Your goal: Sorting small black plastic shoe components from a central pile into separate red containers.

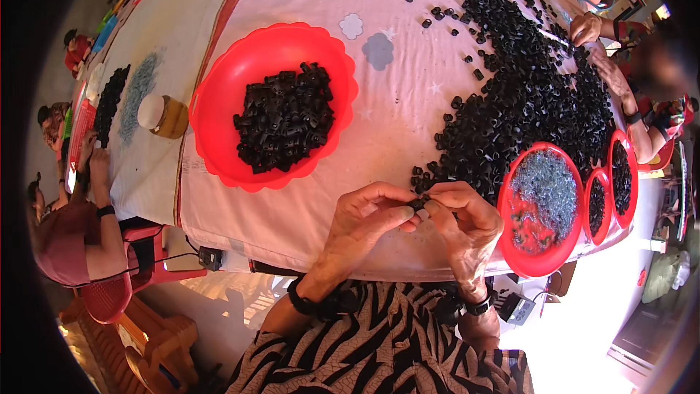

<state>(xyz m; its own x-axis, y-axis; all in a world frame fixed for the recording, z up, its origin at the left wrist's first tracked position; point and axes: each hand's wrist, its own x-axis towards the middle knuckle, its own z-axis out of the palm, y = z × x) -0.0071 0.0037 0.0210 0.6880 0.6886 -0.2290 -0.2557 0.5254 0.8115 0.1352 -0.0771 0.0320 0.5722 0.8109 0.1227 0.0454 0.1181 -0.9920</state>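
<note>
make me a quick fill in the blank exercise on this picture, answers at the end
1. The scalloped basin holding black parts is ____ in colour.
2. The left hand and right hand meet at a small piece, which is ____ in colour.
3. The jar is to the ____ of the basin.
4. The dish of bluish bits is to the ____ of both hands.

Missing words: red; black; left; right

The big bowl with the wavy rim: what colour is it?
The big bowl is bright red, best seen in the head view.
</note>
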